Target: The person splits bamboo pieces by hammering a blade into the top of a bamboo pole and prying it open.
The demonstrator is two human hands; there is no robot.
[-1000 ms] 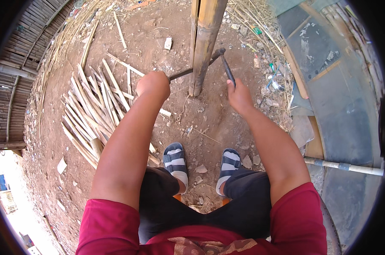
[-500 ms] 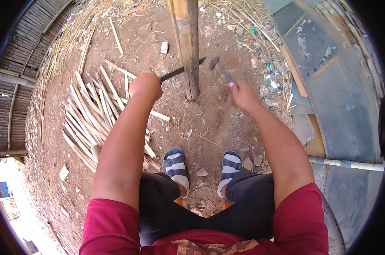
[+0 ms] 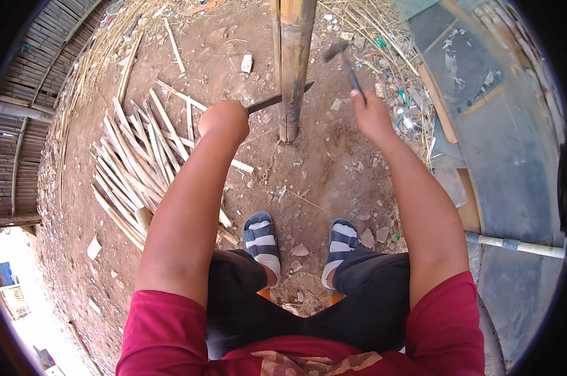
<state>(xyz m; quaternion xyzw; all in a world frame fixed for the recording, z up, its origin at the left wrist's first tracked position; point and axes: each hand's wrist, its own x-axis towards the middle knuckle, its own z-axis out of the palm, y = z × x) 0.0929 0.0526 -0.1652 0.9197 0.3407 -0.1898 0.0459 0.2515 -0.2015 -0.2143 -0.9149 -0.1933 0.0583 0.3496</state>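
My left hand point(image 3: 224, 120) is closed around the handle of a long dark-bladed machete point(image 3: 265, 103). Its blade crosses the upright bamboo pole point(image 3: 294, 69) near the lower end, and the tip sticks out on the right side. The pole covers the middle of the blade; a long split runs up the bamboo above it. My right hand point(image 3: 374, 117) grips the handle of a hammer point(image 3: 351, 74), whose head is up and to the right of the pole, apart from both pole and blade.
A pile of split bamboo strips point(image 3: 130, 166) lies on the dirt ground to the left, beside my left forearm. Dark sheets point(image 3: 515, 169) edged with wood line the right side. Litter point(image 3: 405, 116) and dry straw point(image 3: 365, 25) lie at the far right. My sandalled feet point(image 3: 260, 238) stand below the pole.
The hammer and my right hand have moved up and farther from the blade. In the picture, the pole, machete and left hand have shifted slightly to the right.
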